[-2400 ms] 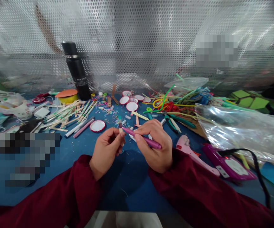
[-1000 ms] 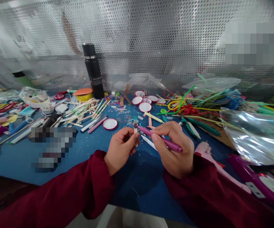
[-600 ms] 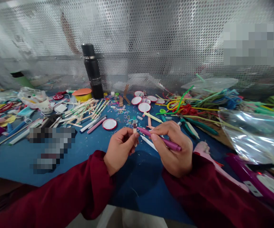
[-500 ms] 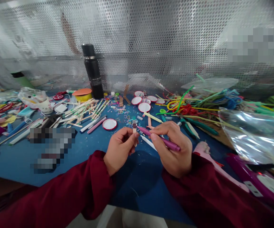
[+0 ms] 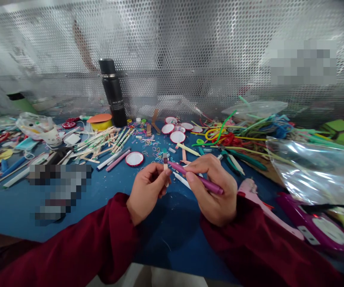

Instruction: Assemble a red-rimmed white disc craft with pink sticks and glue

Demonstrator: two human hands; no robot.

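My left hand [image 5: 147, 190] pinches a short wooden craft stick [image 5: 165, 158] upright, its upper part coloured in bands. My right hand [image 5: 212, 187] grips a purple marker [image 5: 200, 180] like a pen, its tip touching the stick. Both hands hover just above the blue table [image 5: 106, 187], near its front edge. Dark red sleeves cover both arms.
A black flask [image 5: 111, 92] stands at the back by a perforated metal screen. Loose wooden sticks [image 5: 100, 140], white round lids [image 5: 134, 158], tiny rubber bands and pipe cleaners [image 5: 234, 133] litter the table. A pink glue gun [image 5: 251, 191] and clear plastic bag [image 5: 315, 169] lie right.
The view has drifted slightly; both hands keep the same grip, with the marker tip working against the stick. Nothing was picked up or let go.
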